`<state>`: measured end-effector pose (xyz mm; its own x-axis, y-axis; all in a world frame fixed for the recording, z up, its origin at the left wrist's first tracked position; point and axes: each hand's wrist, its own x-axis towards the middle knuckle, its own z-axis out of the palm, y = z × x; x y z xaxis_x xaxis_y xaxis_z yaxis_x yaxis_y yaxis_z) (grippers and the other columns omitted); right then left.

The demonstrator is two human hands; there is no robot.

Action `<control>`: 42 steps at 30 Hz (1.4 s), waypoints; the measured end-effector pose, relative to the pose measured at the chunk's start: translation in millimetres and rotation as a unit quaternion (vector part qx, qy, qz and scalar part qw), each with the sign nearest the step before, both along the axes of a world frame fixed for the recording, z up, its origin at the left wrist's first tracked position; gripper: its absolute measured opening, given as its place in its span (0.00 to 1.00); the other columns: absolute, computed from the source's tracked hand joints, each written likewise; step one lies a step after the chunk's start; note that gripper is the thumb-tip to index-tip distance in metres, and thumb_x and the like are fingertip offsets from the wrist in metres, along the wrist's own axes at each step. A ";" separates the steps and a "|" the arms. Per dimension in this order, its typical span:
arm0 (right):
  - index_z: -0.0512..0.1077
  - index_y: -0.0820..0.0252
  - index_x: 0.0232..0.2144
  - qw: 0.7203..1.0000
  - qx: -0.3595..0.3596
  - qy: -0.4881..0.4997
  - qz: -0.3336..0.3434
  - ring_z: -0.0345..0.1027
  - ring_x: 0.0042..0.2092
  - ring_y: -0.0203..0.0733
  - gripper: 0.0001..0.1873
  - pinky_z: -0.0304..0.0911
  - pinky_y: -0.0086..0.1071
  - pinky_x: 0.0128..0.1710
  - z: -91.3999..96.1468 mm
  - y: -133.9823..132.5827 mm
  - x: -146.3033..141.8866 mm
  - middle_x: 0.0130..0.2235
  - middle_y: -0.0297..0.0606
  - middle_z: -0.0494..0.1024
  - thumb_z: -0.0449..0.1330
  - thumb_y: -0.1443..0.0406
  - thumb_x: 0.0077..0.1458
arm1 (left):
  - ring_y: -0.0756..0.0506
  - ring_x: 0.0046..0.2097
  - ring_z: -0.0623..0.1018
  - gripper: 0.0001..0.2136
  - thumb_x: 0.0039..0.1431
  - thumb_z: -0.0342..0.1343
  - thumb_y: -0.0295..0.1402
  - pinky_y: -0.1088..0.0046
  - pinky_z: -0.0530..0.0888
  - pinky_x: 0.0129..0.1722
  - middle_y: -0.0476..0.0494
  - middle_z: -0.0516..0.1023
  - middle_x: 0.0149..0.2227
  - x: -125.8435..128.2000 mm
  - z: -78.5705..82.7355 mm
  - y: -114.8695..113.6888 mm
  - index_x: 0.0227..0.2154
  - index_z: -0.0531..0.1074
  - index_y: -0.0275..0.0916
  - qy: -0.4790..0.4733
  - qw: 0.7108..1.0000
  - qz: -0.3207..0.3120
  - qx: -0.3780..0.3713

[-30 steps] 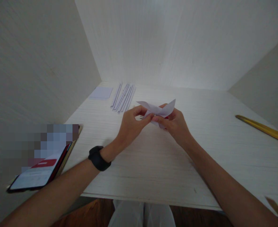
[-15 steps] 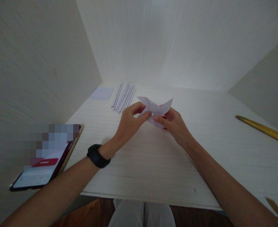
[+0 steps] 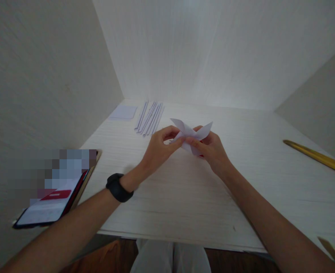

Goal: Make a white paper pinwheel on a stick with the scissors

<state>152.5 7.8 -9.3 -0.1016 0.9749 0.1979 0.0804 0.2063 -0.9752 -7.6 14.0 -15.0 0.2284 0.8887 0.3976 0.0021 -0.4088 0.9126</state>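
Observation:
A white paper pinwheel is held above the middle of the table, its curled blades pointing up to the left and right. My left hand pinches it from the left, thumb near the centre. From the right, my right hand grips it, with its thumb also pressed close to the centre. Something small and red shows beneath the paper by my right fingers; most of it is hidden. The fingertips behind the blades are out of sight.
Several rolled white paper sticks lie at the back left beside a flat sheet of paper. A phone or tablet rests at the left. A long gold-coloured object lies at the right. Walls enclose the white table.
The pinwheel and both hands have shifted slightly right. My thumbs have drawn closer together and now cover the small white centre that showed between them.

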 end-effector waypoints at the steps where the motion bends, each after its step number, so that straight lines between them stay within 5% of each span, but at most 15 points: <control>1: 0.68 0.59 0.28 1.000 0.002 0.002 -0.001 0.60 0.29 0.33 0.17 0.56 0.29 0.28 -0.9 0.9 0.0 0.26 0.30 0.69 0.67 0.55 0.41 | 0.49 0.38 0.75 0.06 0.53 0.59 0.33 0.72 0.72 0.42 0.46 0.77 0.35 0.0 0.6 -0.3 0.32 0.74 0.36 -0.008 1.000 -0.006 -0.008; 6: 0.69 0.59 0.31 1.000 -0.001 0.023 0.006 0.64 0.32 0.36 0.18 0.59 0.31 0.32 -2.6 2.9 -1.2 0.31 0.33 0.73 0.67 0.54 0.41 | 0.51 0.33 0.72 0.06 0.54 0.56 0.35 0.75 0.70 0.35 0.50 0.75 0.29 0.9 6.0 -2.1 0.28 0.73 0.37 -0.038 0.997 -0.005 -0.065; 27: 0.68 0.59 0.30 1.000 -0.005 0.025 0.006 0.64 0.32 0.36 0.20 0.58 0.29 0.28 -2.9 2.4 0.1 0.30 0.34 0.72 0.66 0.52 0.42 | 0.46 0.43 0.77 0.07 0.51 0.60 0.33 0.67 0.71 0.47 0.45 0.79 0.39 0.1 2.3 2.0 0.33 0.75 0.37 -0.066 0.994 -0.066 -0.061; 42: 0.67 0.57 0.33 0.998 -0.014 0.048 0.032 0.65 0.33 0.35 0.17 0.61 0.30 0.35 -8.5 5.8 5.4 0.31 0.32 0.71 0.60 0.50 0.51 | 0.47 0.43 0.78 0.11 0.50 0.61 0.30 0.69 0.73 0.44 0.45 0.79 0.39 -3.6 -1.9 6.8 0.37 0.72 0.37 -0.010 0.999 0.006 -0.037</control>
<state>157.9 13.5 -17.8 -0.1449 0.9724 0.1831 -0.0260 0.1813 -0.9831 -11.2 20.9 -16.9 0.2102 0.9182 0.3356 -0.0119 -0.3409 0.9400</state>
